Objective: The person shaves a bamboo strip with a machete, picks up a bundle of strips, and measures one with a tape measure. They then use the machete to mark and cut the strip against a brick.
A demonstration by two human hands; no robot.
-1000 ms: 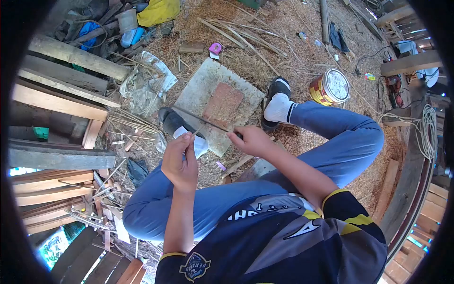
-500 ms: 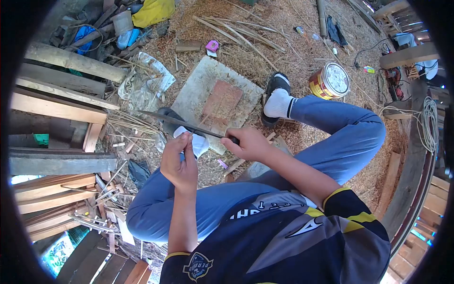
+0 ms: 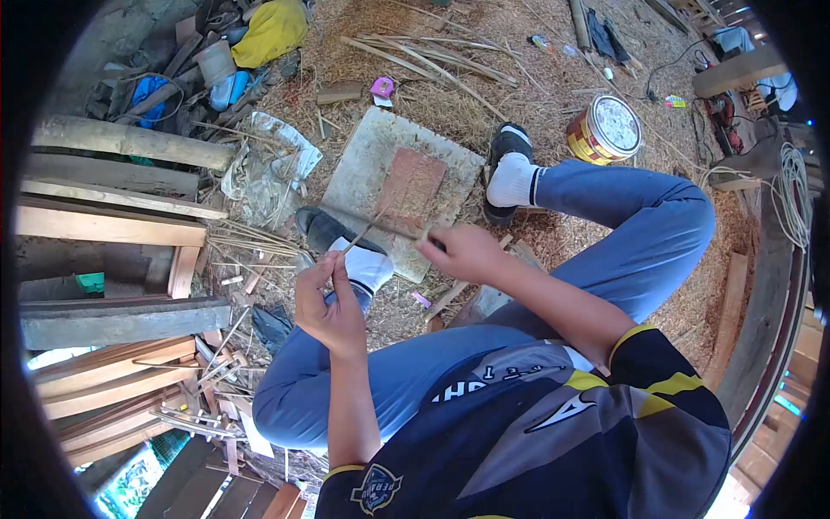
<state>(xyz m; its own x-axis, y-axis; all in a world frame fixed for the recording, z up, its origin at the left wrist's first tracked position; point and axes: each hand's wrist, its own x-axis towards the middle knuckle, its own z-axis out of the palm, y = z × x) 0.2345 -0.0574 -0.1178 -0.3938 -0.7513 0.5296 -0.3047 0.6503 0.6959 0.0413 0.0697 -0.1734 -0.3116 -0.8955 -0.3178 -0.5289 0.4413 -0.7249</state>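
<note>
Left hand (image 3: 330, 304) pinches a thin bamboo sliver (image 3: 350, 245); right hand (image 3: 467, 251) grips a knife (image 3: 398, 228) laid across it. Just beyond both lies a grey slab (image 3: 363, 164) on the straw-strewn floor (image 3: 484, 95) — past the right hand stands a tin (image 3: 605, 130), label unreadable.

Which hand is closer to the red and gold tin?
Right. The right hand, holding a knife, is down-left of the tin; the left hand, pinching a thin stick, lies farther left.

A grey slab (image 3: 363, 164) lay there, a red brick (image 3: 411, 186) upon it. Right of the slab stood a round tin (image 3: 605, 130), left of it wooden planks (image 3: 112, 225), beyond it a yellow cloth (image 3: 272, 30).
</note>
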